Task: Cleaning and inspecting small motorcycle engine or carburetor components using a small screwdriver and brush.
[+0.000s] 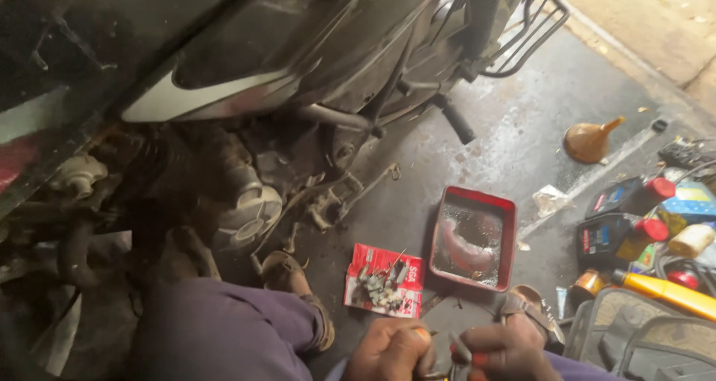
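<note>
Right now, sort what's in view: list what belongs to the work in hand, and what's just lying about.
In hand:
left hand and right hand, both on a small metal part
red packet of small parts
red tray

Lying about:
orange funnel
dark oil bottles
yellow tube

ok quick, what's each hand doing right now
Left hand: closed on a small metal part.
Right hand: closed, pinching the same part from the other side.

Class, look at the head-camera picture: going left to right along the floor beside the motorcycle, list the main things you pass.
Purple trouser leg → red packet with small metal parts on it → red tray → black oil bottles with red caps → yellow bottle.
</note>
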